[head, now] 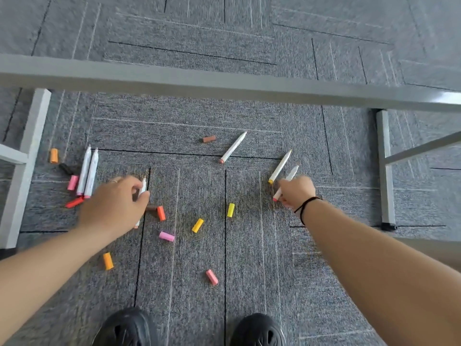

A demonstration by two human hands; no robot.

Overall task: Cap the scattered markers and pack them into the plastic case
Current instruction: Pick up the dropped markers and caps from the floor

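Our left hand (117,203) curls around a white marker (142,189) on the grey carpet (249,283); our right hand (296,191) grips another marker (290,176). Loose caps (197,225) lie scattered between them. We see no case.

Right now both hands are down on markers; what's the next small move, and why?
Probably lift the right hand with its red-ended marker and bring it toward a matching cap. The left hand also grips a marker. Every marker in view is uncapped, and caps such as the red cap lie loose on the carpet.
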